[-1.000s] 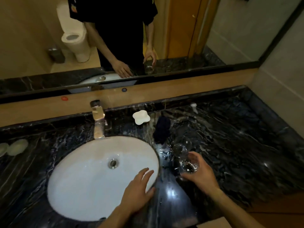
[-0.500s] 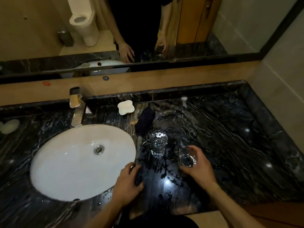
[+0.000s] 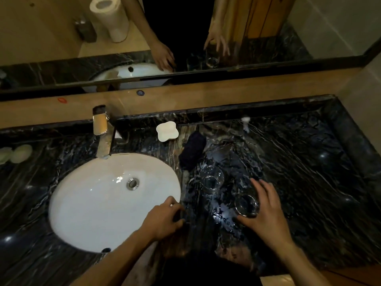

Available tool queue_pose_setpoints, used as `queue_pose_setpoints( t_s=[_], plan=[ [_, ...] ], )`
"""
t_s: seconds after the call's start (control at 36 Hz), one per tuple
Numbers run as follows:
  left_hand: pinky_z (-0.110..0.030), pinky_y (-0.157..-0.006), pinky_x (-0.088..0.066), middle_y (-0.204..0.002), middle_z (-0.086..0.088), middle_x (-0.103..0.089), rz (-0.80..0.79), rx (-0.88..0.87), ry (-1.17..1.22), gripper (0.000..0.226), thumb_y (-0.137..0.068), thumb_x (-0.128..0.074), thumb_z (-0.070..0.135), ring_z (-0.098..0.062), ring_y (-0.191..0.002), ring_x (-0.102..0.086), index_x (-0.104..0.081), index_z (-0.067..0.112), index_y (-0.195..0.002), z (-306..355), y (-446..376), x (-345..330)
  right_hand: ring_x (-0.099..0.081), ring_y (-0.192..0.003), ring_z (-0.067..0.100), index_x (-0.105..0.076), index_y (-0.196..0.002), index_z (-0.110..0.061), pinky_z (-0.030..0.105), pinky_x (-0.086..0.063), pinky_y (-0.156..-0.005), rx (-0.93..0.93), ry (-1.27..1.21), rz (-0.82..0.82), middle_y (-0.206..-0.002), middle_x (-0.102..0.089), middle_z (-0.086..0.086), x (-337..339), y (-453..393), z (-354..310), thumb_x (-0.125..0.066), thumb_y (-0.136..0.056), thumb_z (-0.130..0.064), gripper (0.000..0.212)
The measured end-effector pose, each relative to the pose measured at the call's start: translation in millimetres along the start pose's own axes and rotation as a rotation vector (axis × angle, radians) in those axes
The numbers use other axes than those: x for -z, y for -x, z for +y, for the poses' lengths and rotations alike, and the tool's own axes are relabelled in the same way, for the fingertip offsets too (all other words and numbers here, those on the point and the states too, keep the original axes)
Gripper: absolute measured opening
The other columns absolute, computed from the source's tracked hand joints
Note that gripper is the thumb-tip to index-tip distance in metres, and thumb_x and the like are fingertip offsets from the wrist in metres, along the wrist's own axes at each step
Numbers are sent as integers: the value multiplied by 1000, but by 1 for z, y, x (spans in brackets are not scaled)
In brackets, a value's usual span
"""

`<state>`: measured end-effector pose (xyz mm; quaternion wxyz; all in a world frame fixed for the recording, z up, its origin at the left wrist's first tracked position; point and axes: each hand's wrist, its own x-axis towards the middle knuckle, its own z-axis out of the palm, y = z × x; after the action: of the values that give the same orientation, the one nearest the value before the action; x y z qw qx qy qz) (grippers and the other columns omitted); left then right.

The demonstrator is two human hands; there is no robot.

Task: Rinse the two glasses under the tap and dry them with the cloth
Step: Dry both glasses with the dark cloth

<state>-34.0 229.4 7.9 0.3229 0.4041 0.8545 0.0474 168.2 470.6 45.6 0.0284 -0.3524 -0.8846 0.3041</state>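
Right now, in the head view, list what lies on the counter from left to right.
Pale soaps → tap → sink → white dish → dark cloth → free glass → held glass.

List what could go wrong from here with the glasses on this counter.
1. The right hand wraps the near glass on dark counter that looks wet, so the glass may slip as it lifts.
2. The other glass stands close beside it; a sideways carry toward the sink and tap could knock it.
3. The dark cloth lies behind the glasses; reaching over could tip one.
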Motion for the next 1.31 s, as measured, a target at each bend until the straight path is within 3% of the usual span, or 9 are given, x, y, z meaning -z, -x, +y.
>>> queue_pose_setpoints(
  t_s=[0.08,0.19,0.31,0.39,0.5,0.61,0.86,1.14,1.31],
  plan=[
    [-30,-78,-50,-115,11,-64,9,9,1,32,-92,-51,54,-13,-98,-64,-62,34,-115,-4,-23,32,-17,-151,22,-29,-152,-30,48,-28,-118,163,73,41,-157,-32,-1,2,-5,-20,-89,-63,-43,108],
    [-32,-76,-52,-109,8,-65,184,18,37,29,-93,-53,53,-16,-97,-64,-64,30,-107,4,-63,77,-11,-152,12,-19,-155,-28,29,-12,-120,179,80,-146,-161,-26,-5,4,-23,-62,-83,-72,-45,106],
    [-38,-89,-52,-128,-3,-57,287,41,141,52,-89,-60,53,-24,-118,-57,-52,30,-134,20,-111,110,-3,-153,19,-9,-157,-24,40,0,-124,133,233,-315,-165,-17,-3,-2,-48,-82,-82,-70,-52,117],
    [-47,-101,-47,-141,-10,-46,249,105,252,83,-79,-71,57,-32,-129,-47,-32,33,-149,32,-144,121,-12,-152,21,-11,-156,-24,42,-5,-124,65,258,-321,-162,-26,1,-5,-61,-85,-84,-68,-48,117],
    [-51,-104,-44,-148,-16,-35,167,188,281,101,-74,-75,60,-39,-134,-42,-19,30,-152,47,-173,121,-39,-140,21,-22,-151,-27,34,-35,-109,-23,126,-325,-153,-42,0,-10,-72,-87,-87,-67,-43,107],
    [-52,-97,-45,-145,-20,-35,176,239,115,93,-79,-72,58,-42,-133,-38,-22,22,-148,55,-183,112,-54,-123,17,-32,-142,-29,27,-40,-83,-77,54,-331,-141,-54,-4,-14,-76,-91,-86,-70,-38,91],
    [-49,-88,-49,-134,-25,-40,259,182,52,70,-87,-69,37,-47,-120,-47,-35,20,-146,53,-182,105,-56,-122,21,-31,-142,-30,33,-47,-92,-86,-15,-356,-143,-52,0,-24,-82,-96,-84,-70,-26,90],
    [-37,-77,-52,-116,-15,-61,375,371,1236,37,-87,-68,9,-21,-87,-62,-47,11,-117,34,-117,118,-57,-112,8,-49,-127,-37,17,-45,-88,-46,-391,-215,-125,-58,-10,-21,-76,-98,-87,-59,-25,79],
    [-18,-33,-33,-67,-5,-43,-20,359,1777,31,-88,-55,27,-15,-34,-39,-42,19,-115,36,-36,133,-57,-120,11,-51,-118,-48,29,-46,-103,88,-722,-169,-131,-55,-2,-2,-58,-104,-87,-58,-26,74]
  ],
)
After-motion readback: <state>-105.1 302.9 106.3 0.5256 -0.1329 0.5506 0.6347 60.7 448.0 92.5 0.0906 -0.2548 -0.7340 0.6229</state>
